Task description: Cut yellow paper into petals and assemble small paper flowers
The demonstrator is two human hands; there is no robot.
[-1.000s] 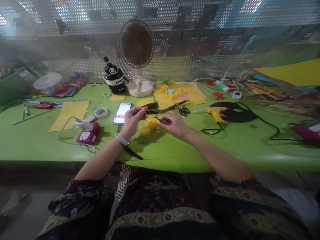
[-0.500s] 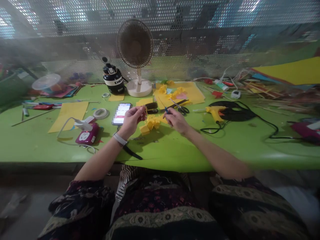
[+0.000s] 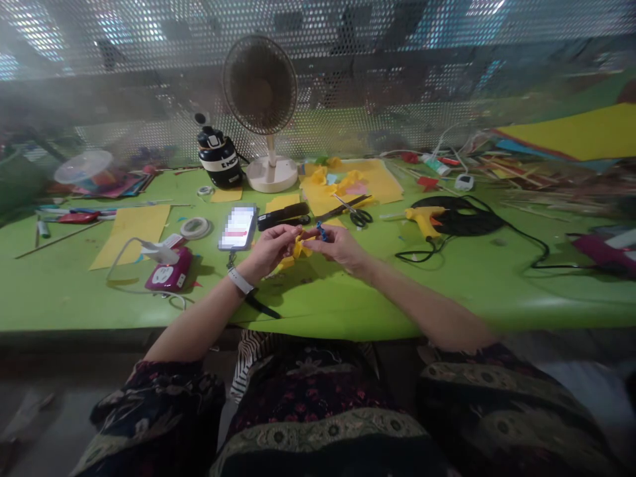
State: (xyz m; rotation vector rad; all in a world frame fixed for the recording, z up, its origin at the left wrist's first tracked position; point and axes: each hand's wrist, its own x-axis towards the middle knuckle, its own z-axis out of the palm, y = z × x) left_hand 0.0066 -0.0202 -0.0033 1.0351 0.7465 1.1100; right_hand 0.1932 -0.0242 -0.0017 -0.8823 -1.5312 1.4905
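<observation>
My left hand (image 3: 274,248) and my right hand (image 3: 340,248) meet over the middle of the green table. Between their fingertips is a small yellow paper piece (image 3: 301,247), pinched by my left hand. A small blue tool (image 3: 322,231) is held in my right hand, whose fingers are closed and also reach the yellow paper. More yellow paper lies on the table under the hands, partly hidden by them. Behind the hands lie a black stapler (image 3: 283,216) and open scissors (image 3: 358,216).
A phone (image 3: 237,227) and a tape roll (image 3: 195,228) lie left of my hands, with a purple power socket (image 3: 169,269). A fan (image 3: 271,173) and a bottle (image 3: 220,161) stand behind. Right is a yellow glue gun (image 3: 425,219) with its cable.
My hands have come together, my right hand moving left until its fingers meet the yellow paper at my left fingertips. The stapler is now more exposed. The whole view has shifted slightly.
</observation>
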